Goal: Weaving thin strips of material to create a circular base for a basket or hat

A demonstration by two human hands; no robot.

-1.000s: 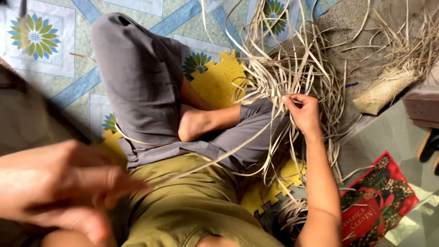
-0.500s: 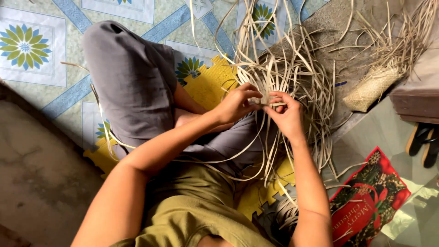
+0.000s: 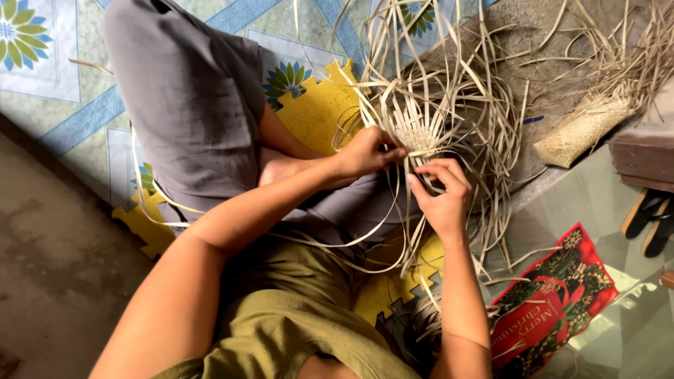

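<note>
I sit cross-legged in grey trousers on a yellow foam mat (image 3: 316,112). In front of my knee lies a partly woven piece of pale straw strips (image 3: 420,130) with many long loose ends fanning out. My left hand (image 3: 365,152) pinches strips at the near left edge of the woven patch. My right hand (image 3: 441,196) is just below the patch, fingers curled around a few strips that hang down across my lap.
A finished woven straw pouch (image 3: 579,131) lies at the right on a grey mat, with more loose straw (image 3: 625,56) behind it. A red printed bag (image 3: 551,309) is at lower right. Dark sandals (image 3: 649,217) stand at the right edge. Patterned floor tiles (image 3: 42,49) are on the left.
My left hand came from the near left up to the weave and took hold of strips. My right hand shifted slightly down and toward me. The view moved closer.
</note>
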